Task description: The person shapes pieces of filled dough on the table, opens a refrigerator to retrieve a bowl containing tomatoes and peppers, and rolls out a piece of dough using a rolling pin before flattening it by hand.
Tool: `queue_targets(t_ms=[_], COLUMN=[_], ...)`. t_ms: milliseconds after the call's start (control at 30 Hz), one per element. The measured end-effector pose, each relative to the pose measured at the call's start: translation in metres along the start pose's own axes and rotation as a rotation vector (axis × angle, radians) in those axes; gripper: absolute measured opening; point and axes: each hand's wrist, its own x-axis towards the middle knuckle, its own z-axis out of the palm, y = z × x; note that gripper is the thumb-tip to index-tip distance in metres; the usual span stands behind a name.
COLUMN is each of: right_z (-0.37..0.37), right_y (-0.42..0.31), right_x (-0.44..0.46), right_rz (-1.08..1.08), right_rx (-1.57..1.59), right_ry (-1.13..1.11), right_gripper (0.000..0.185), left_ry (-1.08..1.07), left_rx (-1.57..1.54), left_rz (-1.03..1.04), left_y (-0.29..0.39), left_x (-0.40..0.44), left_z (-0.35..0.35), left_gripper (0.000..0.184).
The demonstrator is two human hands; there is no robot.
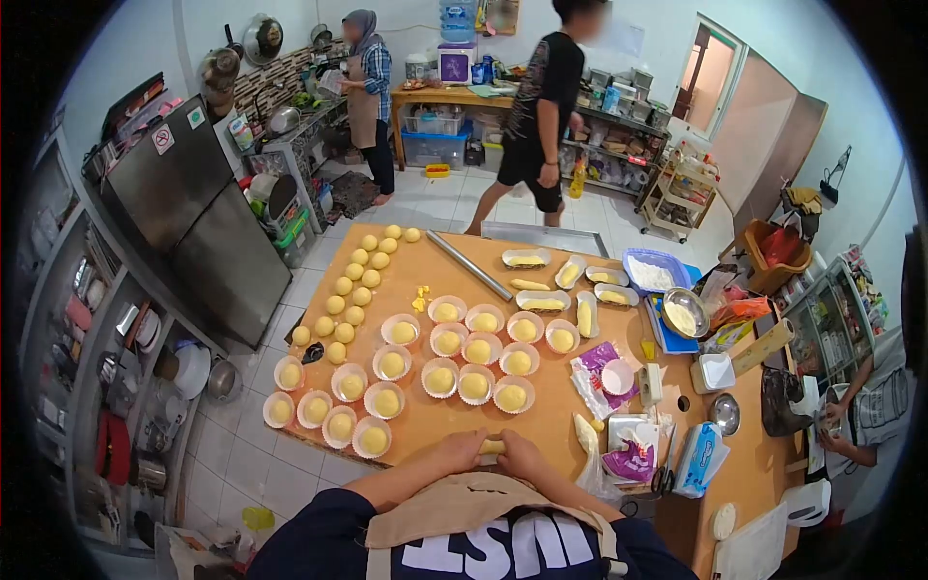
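Observation:
My left hand [461, 451] and my right hand [522, 456] meet at the table's near edge, fingers closed round a small piece of pale dough [492, 448] that shows between them. Just beyond them, round dough balls sit in white paper cups, such as this cup [511, 393], spread over the wooden table [425, 338]. Bare dough balls [344, 285] lie in rows at the left. Long dough pieces rest in oval paper cups [541, 301] toward the back right, and one long piece [530, 285] lies outside a cup.
A metal rolling pin [470, 265] lies near the back. At the right are a flour tray [650, 272], a metal bowl [684, 313], scissors [663, 479] and a piping bag [589, 447]. Two people stand beyond the table; another person's hands [833, 425] are at far right.

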Motion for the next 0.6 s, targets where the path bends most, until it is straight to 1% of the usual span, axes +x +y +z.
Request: queue_targets(t_ms=[67,100,167,267,300,367,467,500,600], right_z=[-0.004,-0.006,-0.006,-0.003,-0.002,-0.004,-0.009,-0.011,0.006], right_y=[-0.001,-0.003,0.000,0.005,0.006,0.006,0.001,0.000,0.027], right_x=[0.002,0.002,0.000,-0.003,-0.004,-0.003,-0.007,-0.008,-0.007], right_rz=[0.085,0.126,0.081,-0.024,-0.063,-0.049,-0.089,-0.111,-0.121], right_rx=[-0.039,-0.059,-0.009,0.016,0.017,0.030,-0.044,-0.085,-0.022], right_ry=[-0.068,-0.103,-0.050,0.033,0.060,0.028,0.038,0.053,0.143], right_gripper=[0.037,0.037,0.038,0.040,0.041,0.040,0.040,0.039,0.044], left_ry=[0.059,0.039,0.002,0.079,0.080,0.080,-0.070,-0.012,0.122], left_rx=[0.015,0.039,0.086,-0.021,-0.029,-0.046,0.080,0.056,-0.005], left_rz=[0.029,0.027,0.024,-0.011,0.029,0.107,0.048,0.071,0.109], left_y=[-0.002,0.000,0.004,0.021,0.017,0.005,0.015,0.012,-0.008], left_x=[-0.002,-0.002,-0.003,-0.010,-0.008,-0.004,-0.005,-0.007,-0.003], left_z=[0.000,-0.004,-0.012,-0.023,-0.020,-0.011,-0.026,-0.023,-0.003], left_gripper=[0.044,0.043,0.042,0.040,0.037,0.032,0.033,0.031,0.026])
